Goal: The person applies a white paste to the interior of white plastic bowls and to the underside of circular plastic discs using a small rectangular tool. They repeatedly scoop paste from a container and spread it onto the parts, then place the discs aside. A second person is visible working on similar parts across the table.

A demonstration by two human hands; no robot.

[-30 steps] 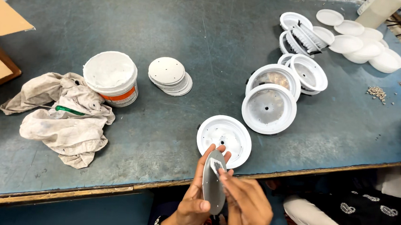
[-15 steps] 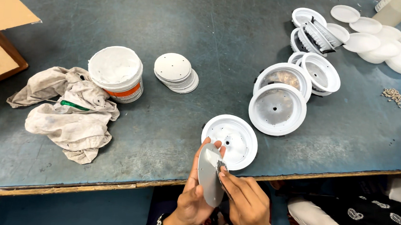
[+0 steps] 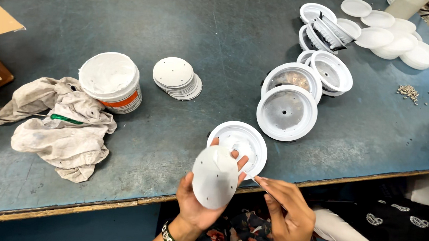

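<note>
Head view: a person sits at the near edge of a blue-grey table (image 3: pixel 181 22), both hands raised just below it.
Left hand: the left hand (image 3: pixel 199 205) grasps a thin round grey-white disc with small holes (image 3: pixel 214 177), fingers (image 3: pixel 241 162) curled behind its rim.
Change: a moment ago the disc stood edge-on between the hands; now its flat face is turned up to the camera.
Right hand: the right hand (image 3: pixel 288 214) pinches a thin metal tool (image 3: pixel 256 180), its tip touching the disc's right edge; before, this hand lay against the disc itself.
Meaning: I judge the disc has been turned to be worked on along its rim.
Just beyond: a white round plastic housing (image 3: pixel 246 138) lies flat on the table, behind the disc.
Far right: more white round housings (image 3: pixel 286 112) grouped together.
Left: a white tub with an orange band (image 3: pixel 110 82) beside a crumpled grey rag (image 3: pixel 57 134); a stack of matching discs (image 3: pixel 176 77) near it.
</note>
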